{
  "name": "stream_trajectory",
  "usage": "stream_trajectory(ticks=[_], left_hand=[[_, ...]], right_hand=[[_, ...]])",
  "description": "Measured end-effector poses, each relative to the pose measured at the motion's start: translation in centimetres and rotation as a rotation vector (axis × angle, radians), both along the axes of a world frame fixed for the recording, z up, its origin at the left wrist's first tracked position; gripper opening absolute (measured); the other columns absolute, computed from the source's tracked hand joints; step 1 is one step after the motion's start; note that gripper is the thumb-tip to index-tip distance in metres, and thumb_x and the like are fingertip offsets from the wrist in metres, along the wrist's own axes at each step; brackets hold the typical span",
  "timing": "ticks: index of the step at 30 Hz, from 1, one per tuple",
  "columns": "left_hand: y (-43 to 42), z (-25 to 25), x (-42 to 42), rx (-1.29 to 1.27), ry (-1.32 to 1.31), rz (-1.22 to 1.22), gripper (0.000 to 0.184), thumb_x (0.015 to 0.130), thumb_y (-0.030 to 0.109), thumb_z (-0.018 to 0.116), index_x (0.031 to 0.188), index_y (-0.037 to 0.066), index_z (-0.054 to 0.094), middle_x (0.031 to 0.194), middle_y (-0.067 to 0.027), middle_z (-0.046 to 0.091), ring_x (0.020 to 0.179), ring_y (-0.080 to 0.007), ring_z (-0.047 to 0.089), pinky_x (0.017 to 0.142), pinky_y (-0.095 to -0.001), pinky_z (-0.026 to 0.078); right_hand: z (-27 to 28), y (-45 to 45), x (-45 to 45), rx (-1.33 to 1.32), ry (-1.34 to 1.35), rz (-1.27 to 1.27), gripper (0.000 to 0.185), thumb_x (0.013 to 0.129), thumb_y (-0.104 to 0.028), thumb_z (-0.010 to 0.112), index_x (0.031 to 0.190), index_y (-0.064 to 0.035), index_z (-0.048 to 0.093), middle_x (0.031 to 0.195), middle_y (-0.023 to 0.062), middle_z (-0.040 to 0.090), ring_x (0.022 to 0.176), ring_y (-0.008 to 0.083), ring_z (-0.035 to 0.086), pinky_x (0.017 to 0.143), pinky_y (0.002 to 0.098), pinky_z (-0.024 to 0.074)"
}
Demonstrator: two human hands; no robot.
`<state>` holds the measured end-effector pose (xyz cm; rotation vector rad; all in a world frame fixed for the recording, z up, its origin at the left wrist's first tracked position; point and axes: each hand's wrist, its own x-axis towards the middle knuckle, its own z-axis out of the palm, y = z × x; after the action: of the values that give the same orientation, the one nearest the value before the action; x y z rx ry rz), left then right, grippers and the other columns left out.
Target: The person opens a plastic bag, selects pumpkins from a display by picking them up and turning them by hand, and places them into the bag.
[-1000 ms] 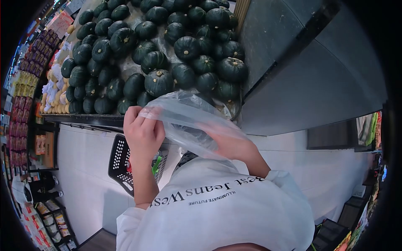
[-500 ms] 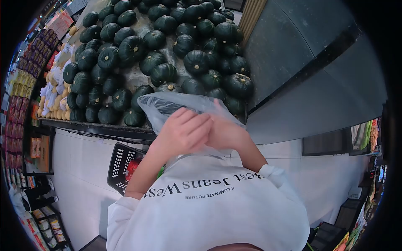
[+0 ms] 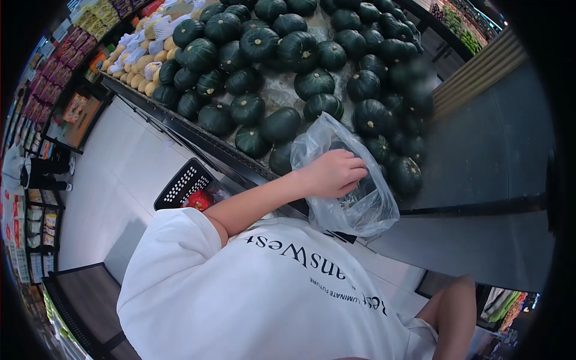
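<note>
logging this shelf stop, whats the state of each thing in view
left hand: fingers curled, closed on the bag
right hand: out of view
bag: crumpled, see-through, gripped; contents can't be told
squashes: whole, loose, piled up
basket: upright, partly hidden, not empty
red pack: inside the basket
yellow produce: heaped, some in white nets

Fairly even light glints on the bag (image 3: 375, 213) by the fingers (image 3: 355, 173), pumpkins (image 3: 414, 90) beyond and right of them smear out of focus, and the edges bend into black.
</note>
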<state>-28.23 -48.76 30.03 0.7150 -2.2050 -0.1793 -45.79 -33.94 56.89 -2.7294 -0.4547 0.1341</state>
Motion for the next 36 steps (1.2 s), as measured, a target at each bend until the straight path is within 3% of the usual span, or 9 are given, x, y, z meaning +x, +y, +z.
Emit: stream_trajectory(ticks=[6,12,22,29,36], left_hand=[[-0.6,-0.7,-0.9,0.001,-0.020,-0.032,0.023,0.073,0.012,0.064,0.095,0.006,0.062,0.096,-0.0047,0.060,0.083,-0.0223,0.058,0.074,-0.0355,0.046],[-0.8,-0.5,-0.2,0.006,-0.029,-0.064,0.027,0.072,0.008,0.064,0.099,0.005,0.063,0.092,-0.0070,0.062,0.086,-0.0264,0.059,0.075,-0.0363,0.048],[-0.7,-0.4,-0.1,-0.024,-0.095,-0.099,0.027,0.072,0.014,0.066,0.098,0.007,0.061,0.096,-0.0035,0.059,0.082,-0.0206,0.058,0.075,-0.0349,0.046],[-0.5,0.9,-0.2,-0.073,-0.026,-0.164,0.032,0.070,0.009,0.067,0.102,0.003,0.062,0.103,-0.0064,0.062,0.080,-0.0218,0.057,0.071,-0.0340,0.045],[1.2,3.4,0.9,-0.069,0.225,-0.506,0.029,0.072,0.005,0.067,0.100,0.000,0.063,0.099,-0.0083,0.063,0.069,-0.0222,0.056,0.061,-0.0337,0.044]], right_hand=[[-2.1,-1.2,1.7,0.054,-0.113,0.005,0.013,0.066,-0.017,0.058,0.063,-0.0097,0.049,0.061,0.0018,0.042,0.059,0.0158,0.047,0.052,0.0285,0.0377],[-3.0,-1.4,1.6,0.085,-0.185,0.020,0.012,0.067,-0.016,0.058,0.063,-0.0090,0.050,0.062,0.0022,0.043,0.059,0.0161,0.048,0.053,0.0289,0.0382],[-4.0,-3.1,2.0,0.157,-0.233,0.059,0.010,0.069,-0.015,0.057,0.064,-0.0079,0.051,0.063,0.0028,0.044,0.061,0.0167,0.048,0.054,0.0294,0.0389],[-4.9,-4.2,2.7,0.198,-0.243,0.067,0.010,0.070,-0.014,0.056,0.064,-0.0071,0.052,0.064,0.0033,0.045,0.061,0.0171,0.049,0.054,0.0298,0.0394],[-5.2,-5.0,3.0,0.225,-0.264,0.086,0.009,0.071,-0.013,0.055,0.065,-0.0063,0.053,0.065,0.0037,0.045,0.062,0.0175,0.049,0.055,0.0302,0.0400]])
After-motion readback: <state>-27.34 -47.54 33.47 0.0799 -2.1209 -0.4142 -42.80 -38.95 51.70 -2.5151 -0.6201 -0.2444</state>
